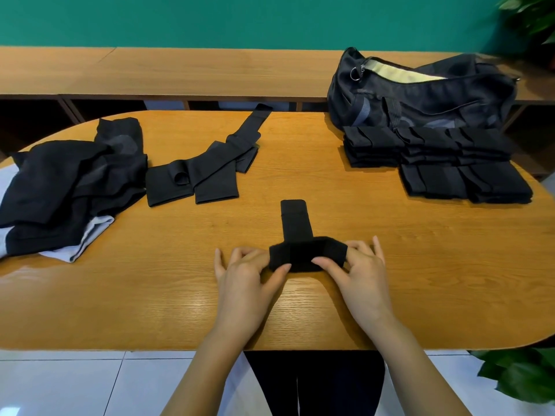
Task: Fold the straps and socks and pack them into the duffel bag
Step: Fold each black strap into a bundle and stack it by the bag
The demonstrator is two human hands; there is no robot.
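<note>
A black strap lies near the front edge of the oval wooden bench, right before the person. Its near part is doubled over into a thick crosswise band, and a flat tail runs from the band's middle away toward the far side. The left hand pinches the band's left end, thumb on the near edge and curled fingers behind it. The right hand pinches the right end the same way, thumb laid across the top.

At the far right of the bench stands the duffel bag, black, its top zip open on a pale lining. Just in front of it, touching its base, sit stacks of folded black pieces. At the far left centre lie loose straps, overlapping. Beside them, at the left end, is a heap of dark cloth with grey patches, possibly the socks; the view is too soft to tell.
</note>
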